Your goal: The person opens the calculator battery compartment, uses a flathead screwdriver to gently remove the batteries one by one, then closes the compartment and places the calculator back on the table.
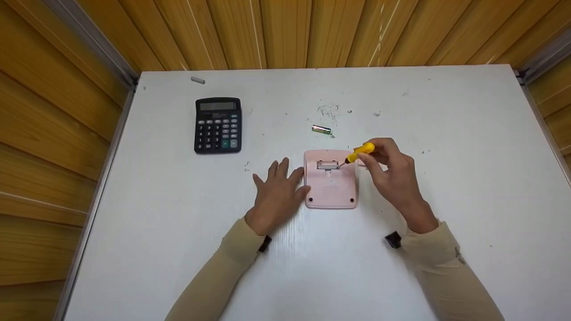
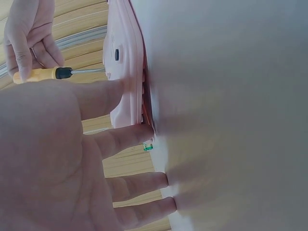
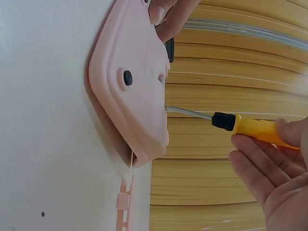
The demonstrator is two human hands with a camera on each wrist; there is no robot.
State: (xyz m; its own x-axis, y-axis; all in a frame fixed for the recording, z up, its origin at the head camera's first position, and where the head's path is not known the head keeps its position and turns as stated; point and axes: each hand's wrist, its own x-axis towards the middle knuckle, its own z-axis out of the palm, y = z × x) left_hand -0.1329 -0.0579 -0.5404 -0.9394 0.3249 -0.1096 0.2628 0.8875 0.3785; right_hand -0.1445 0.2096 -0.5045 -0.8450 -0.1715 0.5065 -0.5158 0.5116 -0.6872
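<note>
A pink calculator (image 1: 332, 189) lies face down on the white table, its battery slot (image 1: 328, 165) uncovered with a grey bar-shaped piece inside. Spread fingers of my left hand (image 1: 279, 196) rest on the table, thumb and index finger against the calculator's left edge. My right hand (image 1: 395, 174) pinches a screwdriver (image 3: 257, 129) by its yellow handle. Its metal tip reaches the right end of the slot; in the right wrist view the tip is hidden behind the calculator's back. Beside the calculator, partly under the right hand, lies a pink cover piece (image 3: 123, 202).
A shiny green battery (image 1: 321, 129) lies beyond the pink calculator. Farther left a black calculator (image 1: 218, 125) sits face up, with a small grey cylinder (image 1: 198, 80) near the back edge. Yellow wood-patterned panels (image 1: 285, 33) surround the table (image 1: 147, 249).
</note>
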